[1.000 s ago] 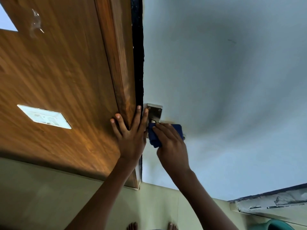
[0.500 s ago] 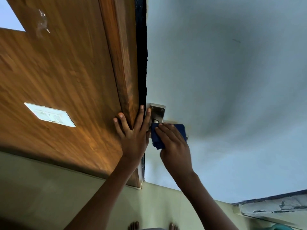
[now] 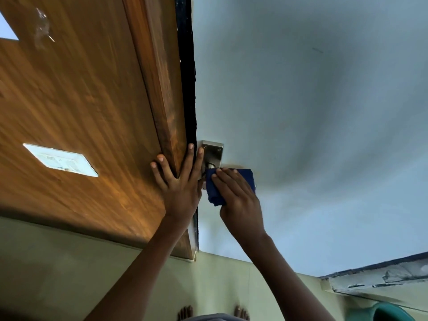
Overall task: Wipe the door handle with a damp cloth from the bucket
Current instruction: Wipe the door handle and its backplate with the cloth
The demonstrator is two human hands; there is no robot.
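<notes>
The metal door handle (image 3: 212, 154) sits on a pale blue door (image 3: 301, 112), its plate showing above my fingers and its lever mostly covered. My right hand (image 3: 238, 200) presses a dark blue cloth (image 3: 214, 192) over the lever, fingers wrapped across the cloth. My left hand (image 3: 180, 181) lies flat with spread fingers against the wooden door frame (image 3: 162, 100) and the door's dark edge (image 3: 187, 89), just left of the handle. The rim of a green bucket (image 3: 391, 312) shows at the bottom right corner.
A wood-panelled wall (image 3: 69, 100) with a white switch plate (image 3: 61, 159) fills the left. Pale tiled floor (image 3: 69, 274) lies below, with my bare toes (image 3: 185, 312) at the bottom edge. A chipped ledge (image 3: 379, 276) runs at the lower right.
The view has shifted slightly, bringing the bucket rim back into sight. My right hand with the cloth stays on the handle; the left hand stays on the frame.
</notes>
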